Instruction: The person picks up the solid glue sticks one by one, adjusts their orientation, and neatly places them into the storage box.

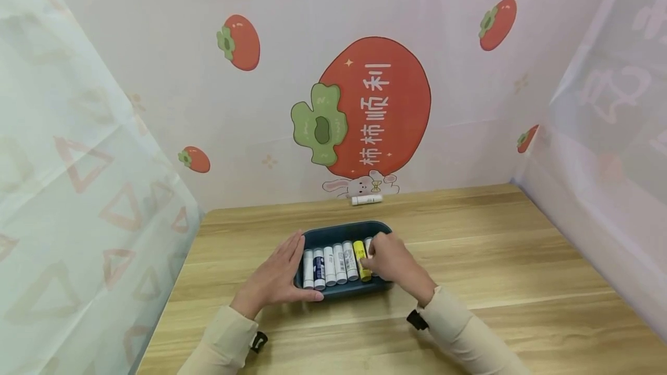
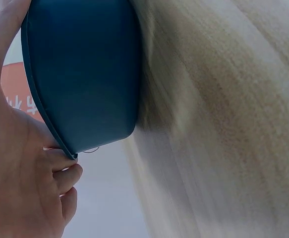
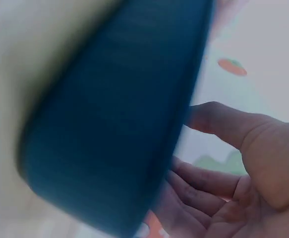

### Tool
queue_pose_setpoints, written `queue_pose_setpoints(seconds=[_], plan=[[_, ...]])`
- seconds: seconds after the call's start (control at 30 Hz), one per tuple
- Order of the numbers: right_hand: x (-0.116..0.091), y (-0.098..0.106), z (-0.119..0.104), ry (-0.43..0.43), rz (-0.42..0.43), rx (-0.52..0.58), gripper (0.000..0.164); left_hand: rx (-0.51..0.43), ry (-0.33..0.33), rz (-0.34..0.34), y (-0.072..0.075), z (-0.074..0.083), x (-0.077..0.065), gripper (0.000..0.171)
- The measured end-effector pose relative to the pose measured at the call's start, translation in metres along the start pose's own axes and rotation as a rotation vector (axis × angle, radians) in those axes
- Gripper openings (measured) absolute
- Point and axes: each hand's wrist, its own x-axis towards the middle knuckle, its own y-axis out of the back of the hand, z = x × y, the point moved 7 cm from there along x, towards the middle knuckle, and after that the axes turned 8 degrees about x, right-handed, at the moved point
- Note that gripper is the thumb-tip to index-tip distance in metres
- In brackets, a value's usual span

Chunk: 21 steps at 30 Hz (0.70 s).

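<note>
A dark blue plastic box (image 1: pixel 348 291) stands on the wooden table. Inside lies a row of glue sticks: several white ones (image 1: pixel 340 264), a navy-and-white one (image 1: pixel 319 269) and a yellow one (image 1: pixel 362 260). My left hand (image 1: pixel 279 274) lies along the box's left end, fingers extended by the far rim and thumb along the near rim. At the right end, my right hand (image 1: pixel 391 259) reaches in with curled fingers, gripping a white glue stick (image 1: pixel 368 243) mostly hidden beneath it. Its thumb tip overlaps the yellow stick. In the right wrist view, the box wall (image 3: pixel 104 129) hides the fingertips.
Another white glue stick (image 1: pixel 367 199) lies at the table's (image 1: pixel 469 242) back edge, in front of the printed cloth (image 1: pixel 453 149). Cloth panels (image 1: pixel 94 161) also rise at the left and right sides. Black straps (image 1: pixel 417 320) circle both wrists.
</note>
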Motion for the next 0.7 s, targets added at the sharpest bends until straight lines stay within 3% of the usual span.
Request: queue_pose_setpoints(seconds=[0.07, 0.2, 0.33, 0.57, 0.7], plan=[[0.007, 0.014, -0.002, 0.022, 0.009, 0.01, 0.019, 0.007, -0.002, 0.007, 0.002, -0.001, 0.0, 0.137], [0.025, 0.044, -0.003, 0.082, 0.033, -0.012, 0.032, 0.007, -0.005, 0.002, 0.002, -0.003, 0.0, 0.138], [0.044, 0.068, 0.0, 0.178, 0.045, -0.035, 0.035, 0.011, -0.006, -0.009, 0.0, -0.003, 0.0, 0.138], [0.091, 0.078, 0.022, 0.406, 0.058, -0.17, 0.03, 0.009, -0.003, -0.003, 0.0, -0.002, -0.002, 0.139], [0.116, 0.076, 0.047, 0.412, 0.034, -0.242, 0.03, 0.01, -0.009, 0.0, 0.0, -0.001, -0.001, 0.138]])
